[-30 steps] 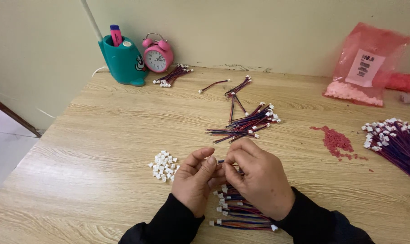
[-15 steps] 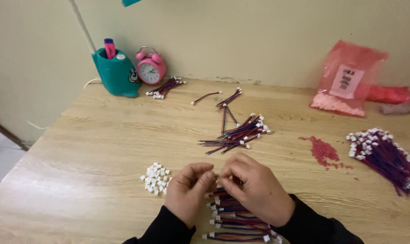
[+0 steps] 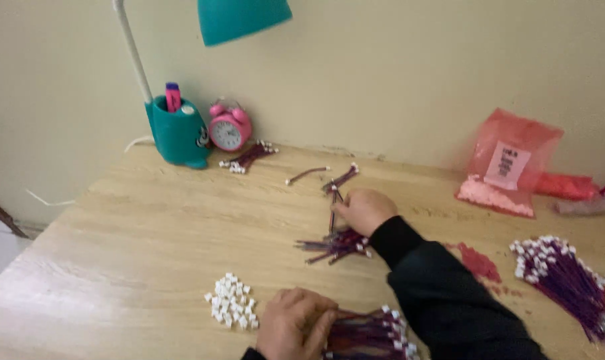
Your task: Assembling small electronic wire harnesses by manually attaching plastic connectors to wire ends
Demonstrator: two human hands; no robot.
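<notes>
A right hand (image 3: 362,210) reaches across a wooden table (image 3: 129,233), fingers curled over the end of a single wire (image 3: 332,212) just above a small wire pile (image 3: 336,245) at mid-table; whether the wire is actually pinched cannot be told. The left hand (image 3: 294,325), loosely closed, rests on a wire bundle (image 3: 369,333) at the table's near edge, below that pile. A cluster of white connectors (image 3: 232,308) lies just left of the left hand, with broad bare wood beyond it out to the left edge. Past the pile, loose wires (image 3: 342,177) dot the table toward the wall. Far left of the pile, at the back edge, stand a teal lamp base (image 3: 177,133) and pink clock (image 3: 229,128). Right of the pile lie red grains (image 3: 479,261) and a large wire heap (image 3: 569,277); behind these, a translucent pink bag (image 3: 509,167) with a white rectangular label leans against the wall.
</notes>
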